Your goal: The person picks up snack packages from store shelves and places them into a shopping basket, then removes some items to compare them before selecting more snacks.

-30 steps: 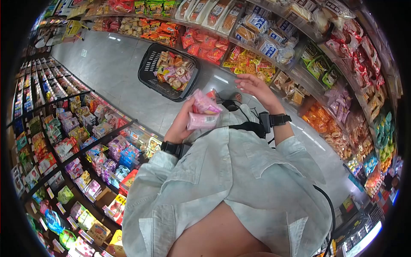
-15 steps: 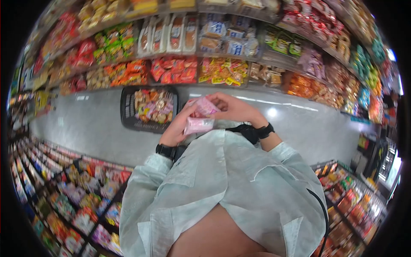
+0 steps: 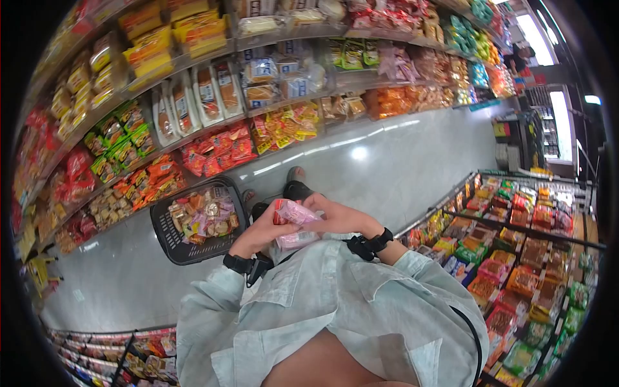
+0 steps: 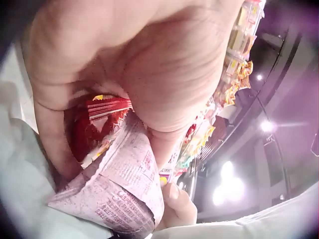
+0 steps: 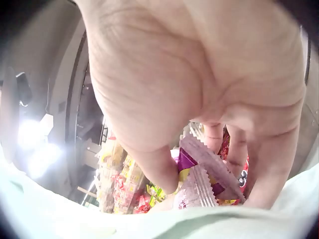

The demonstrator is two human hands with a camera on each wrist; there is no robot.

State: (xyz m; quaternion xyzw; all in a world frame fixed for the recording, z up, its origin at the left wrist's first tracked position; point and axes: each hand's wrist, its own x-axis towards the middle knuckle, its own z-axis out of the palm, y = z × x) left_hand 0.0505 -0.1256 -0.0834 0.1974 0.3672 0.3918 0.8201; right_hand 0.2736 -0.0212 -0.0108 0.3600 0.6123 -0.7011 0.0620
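Observation:
In the head view the left hand (image 3: 260, 232) and the right hand (image 3: 345, 219) meet in front of the torso around pink packets (image 3: 298, 213). The left wrist view has the left hand (image 4: 129, 74) curled round a pale pink printed packet (image 4: 124, 179) and a red packet (image 4: 97, 130). In the right wrist view, the thumb and fingers of the right hand (image 5: 199, 84) pinch the pink and purple packet (image 5: 207, 162), whose crimped edges show. Parts of the packets are hidden by the fingers.
A black basket (image 3: 169, 242) holding many small wrapped snacks stands on the grey floor (image 3: 387, 155), left of the feet. Snack shelves (image 3: 271, 39) run along the top. Display racks (image 3: 516, 258) stand at the right, with more (image 3: 122, 355) at lower left.
The head view has swung round. The right hand, earlier apart from the packets with its fingers spread, has come over to the left hand and taken hold of them.

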